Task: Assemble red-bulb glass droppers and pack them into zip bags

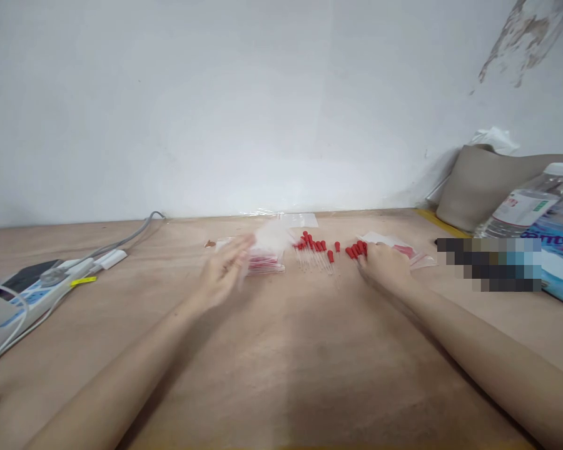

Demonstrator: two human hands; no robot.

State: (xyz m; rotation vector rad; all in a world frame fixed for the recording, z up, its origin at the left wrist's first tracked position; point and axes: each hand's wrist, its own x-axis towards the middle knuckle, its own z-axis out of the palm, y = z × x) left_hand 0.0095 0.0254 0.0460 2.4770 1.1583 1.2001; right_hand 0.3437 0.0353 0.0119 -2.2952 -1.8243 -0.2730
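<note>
My left hand [221,270] is closed on a clear plastic bag [274,239], which is smeared by motion. Just beneath it lies a stack of flat zip bags with red edges [265,264]. Red-bulbed glass droppers [315,247] are spread loosely on the table to the right of that stack. My right hand [385,264] is closed round a bunch of similar droppers [356,250], their red bulbs showing at the left side of the fingers. Behind that hand, another clear bag with red contents [406,251] rests on the table.
A power strip [51,290] with cables and a dark flat object [30,275] occupy the left side. On the right are a grey-brown container [469,187], a clear bottle [520,203] and a blue packet [560,275]. A white wall [216,112] rises behind the table [281,375].
</note>
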